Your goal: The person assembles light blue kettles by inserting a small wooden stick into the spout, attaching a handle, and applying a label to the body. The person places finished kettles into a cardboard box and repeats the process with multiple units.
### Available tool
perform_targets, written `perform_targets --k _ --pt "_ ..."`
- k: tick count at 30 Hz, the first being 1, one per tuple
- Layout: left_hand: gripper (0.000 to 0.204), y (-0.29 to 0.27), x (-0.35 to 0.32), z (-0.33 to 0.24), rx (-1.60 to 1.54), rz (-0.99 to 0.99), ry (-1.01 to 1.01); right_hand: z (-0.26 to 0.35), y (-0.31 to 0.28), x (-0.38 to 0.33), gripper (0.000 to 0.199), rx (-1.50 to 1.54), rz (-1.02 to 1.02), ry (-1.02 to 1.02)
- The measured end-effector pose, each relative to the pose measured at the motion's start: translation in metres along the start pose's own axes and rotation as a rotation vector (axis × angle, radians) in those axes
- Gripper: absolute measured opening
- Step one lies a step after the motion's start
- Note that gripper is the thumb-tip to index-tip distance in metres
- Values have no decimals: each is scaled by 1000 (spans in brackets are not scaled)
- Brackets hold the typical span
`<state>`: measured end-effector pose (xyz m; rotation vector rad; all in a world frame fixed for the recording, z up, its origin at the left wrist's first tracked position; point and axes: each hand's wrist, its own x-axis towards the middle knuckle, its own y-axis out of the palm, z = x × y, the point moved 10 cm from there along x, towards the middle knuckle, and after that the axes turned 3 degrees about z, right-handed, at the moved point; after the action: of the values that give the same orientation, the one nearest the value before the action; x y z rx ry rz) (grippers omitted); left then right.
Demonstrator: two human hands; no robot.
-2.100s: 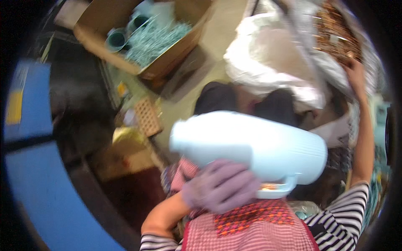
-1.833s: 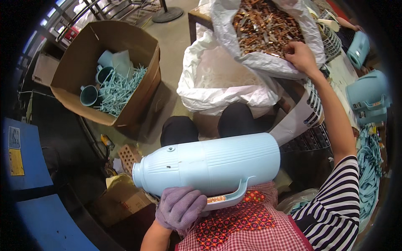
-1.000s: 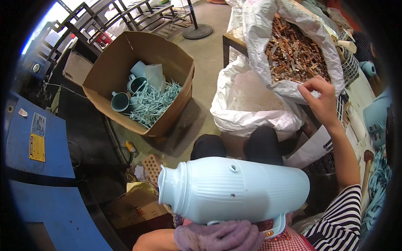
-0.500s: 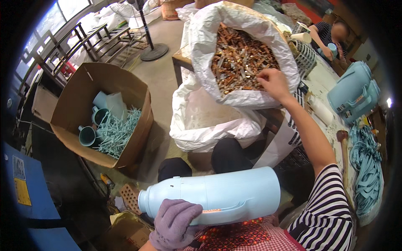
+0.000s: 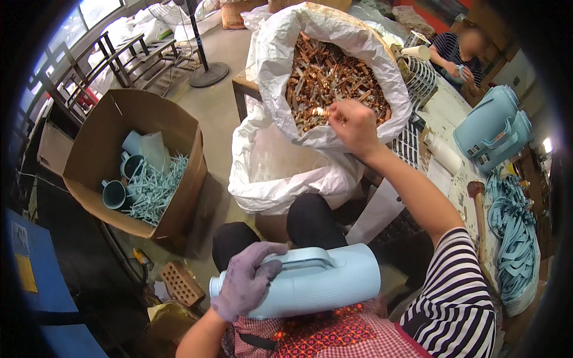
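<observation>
Across my lap lies a light blue vacuum flask shell (image 5: 325,283), its neck to the left and its handle on the upper side. My left hand (image 5: 248,280), in a purple glove, is closed over it by the neck end of the handle. My bare right hand (image 5: 356,126) is over the near rim of a white woven sack (image 5: 271,77), fingers pinched on a small shiny strip (image 5: 320,111). Many copper-coloured and clear little strips (image 5: 340,77) fill the sack.
Left stands a cardboard box (image 5: 92,149) with blue mugs and thin blue plastic scraps. A second white sack (image 5: 292,194) sits below the first. At right a worktable (image 5: 444,101) carries blue flasks (image 5: 489,125), a mallet (image 5: 477,203) and blue straps (image 5: 516,232); a co-worker sits beyond.
The flask has been turned, bringing its handle from the near side to the top. My right hand has shifted left over the sack, and a shiny strip now shows at its fingertips.
</observation>
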<state>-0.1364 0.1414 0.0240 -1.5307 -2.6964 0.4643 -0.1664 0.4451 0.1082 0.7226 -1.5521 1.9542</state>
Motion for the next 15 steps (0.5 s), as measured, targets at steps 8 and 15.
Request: perform_targets --k 8,15 --pt "38 -1 17 22 -127 47 -6 165 -6 -74 17 372 229 -360" --pt "20 -11 23 18 115 -57 41 207 12 -94 9 311 463 -517"
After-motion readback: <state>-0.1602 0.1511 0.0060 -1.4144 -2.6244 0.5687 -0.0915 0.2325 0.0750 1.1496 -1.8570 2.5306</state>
